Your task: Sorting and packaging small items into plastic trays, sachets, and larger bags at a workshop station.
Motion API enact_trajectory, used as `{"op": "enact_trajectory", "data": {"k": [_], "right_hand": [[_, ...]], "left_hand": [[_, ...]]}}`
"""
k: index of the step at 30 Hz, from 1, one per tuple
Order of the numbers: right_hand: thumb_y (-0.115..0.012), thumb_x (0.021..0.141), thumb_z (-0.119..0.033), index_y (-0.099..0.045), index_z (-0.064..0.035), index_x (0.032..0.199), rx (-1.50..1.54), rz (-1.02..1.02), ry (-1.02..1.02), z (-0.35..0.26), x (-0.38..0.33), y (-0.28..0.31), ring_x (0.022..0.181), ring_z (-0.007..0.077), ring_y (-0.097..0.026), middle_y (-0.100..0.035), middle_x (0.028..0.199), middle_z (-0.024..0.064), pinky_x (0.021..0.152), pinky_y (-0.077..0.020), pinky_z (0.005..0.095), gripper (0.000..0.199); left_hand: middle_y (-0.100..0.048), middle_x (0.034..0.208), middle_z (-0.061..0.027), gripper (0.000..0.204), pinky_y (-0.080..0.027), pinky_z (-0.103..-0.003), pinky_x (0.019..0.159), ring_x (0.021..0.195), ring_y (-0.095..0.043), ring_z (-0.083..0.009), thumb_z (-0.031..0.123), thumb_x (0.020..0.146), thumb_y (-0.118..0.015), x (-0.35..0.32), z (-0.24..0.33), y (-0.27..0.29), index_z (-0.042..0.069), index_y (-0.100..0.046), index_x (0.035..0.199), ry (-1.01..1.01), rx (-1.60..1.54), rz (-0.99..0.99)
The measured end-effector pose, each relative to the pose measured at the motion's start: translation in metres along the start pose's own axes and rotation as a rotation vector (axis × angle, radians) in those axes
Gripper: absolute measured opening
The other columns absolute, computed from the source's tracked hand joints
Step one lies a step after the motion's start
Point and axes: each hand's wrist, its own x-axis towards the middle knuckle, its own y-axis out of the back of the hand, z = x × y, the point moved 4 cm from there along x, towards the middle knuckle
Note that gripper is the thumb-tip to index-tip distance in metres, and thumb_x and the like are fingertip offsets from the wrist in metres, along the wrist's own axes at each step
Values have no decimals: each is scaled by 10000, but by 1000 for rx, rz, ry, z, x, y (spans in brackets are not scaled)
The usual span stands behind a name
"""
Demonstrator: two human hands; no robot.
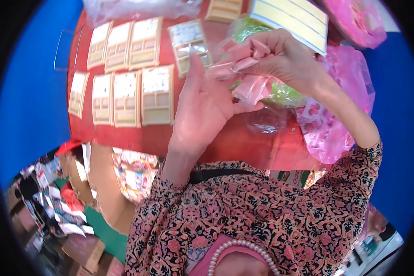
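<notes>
My right hand (280, 55) pinches the top of a thin pink plastic bag (250, 87) with its fingers closed on the crumpled film. Something green (285, 94) shows through and behind the bag. My left hand (202, 110) is raised palm-up beside it, fingers stretched upward. Its thumb presses against the bag's lower side, and a strip of pink film crosses its fingertips. Both hands hover above the red table (244, 142).
Two rows of beige flat packets (124, 96) lie on the table's left half. A yellow and white box (292, 18) sits at the far edge, with more pink printed bags (326, 124) on the right. Cardboard boxes and papers (101, 184) lie below left.
</notes>
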Motion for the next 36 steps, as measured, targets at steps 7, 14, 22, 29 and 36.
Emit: {"op": "enact_trajectory", "data": {"k": [7,14,22,29,36], "right_hand": [[-537,799,73,-582,37,911,-190,-28,110,6,14,-64,666,74,-571,-595,731,42,555,-472,227,126],[-633,772,-7,-572,35,1052,-384,-108,163,-3,15,-92,768,110,-570,-568,891,80,678,-495,258,290],[-623,849,-78,-559,25,1116,-267,-120,64,2,19,-98,802,107,-587,-578,923,29,699,-491,239,293],[-497,944,-126,-594,42,1068,17,-205,-67,-1,14,-95,910,123,-596,-607,1030,57,769,-472,219,230],[-431,977,-231,-605,34,1077,-90,-206,178,-5,22,-91,1041,168,-563,-604,1080,111,914,-423,288,332]], "left_hand": [[-514,1187,-227,668,-398,-586,930,1110,-507,-382,555,935,-305,-24,4,35,-35,-483,1192,84,-217,-102],[-563,1101,-172,583,-481,-477,821,944,-583,-317,501,957,-292,-41,5,62,1,-504,1168,35,-222,-29],[-578,1096,-139,457,-496,-433,779,932,-597,-265,409,987,-294,-36,-1,81,48,-504,1172,67,-434,-314],[-565,1136,-149,473,-483,-465,841,987,-588,-301,407,982,-295,-39,-11,80,33,-469,1214,73,-419,-187],[-574,1101,-193,484,-523,-419,737,940,-600,-327,388,973,-331,-35,-16,86,-3,-454,1231,65,-466,-161]]}}
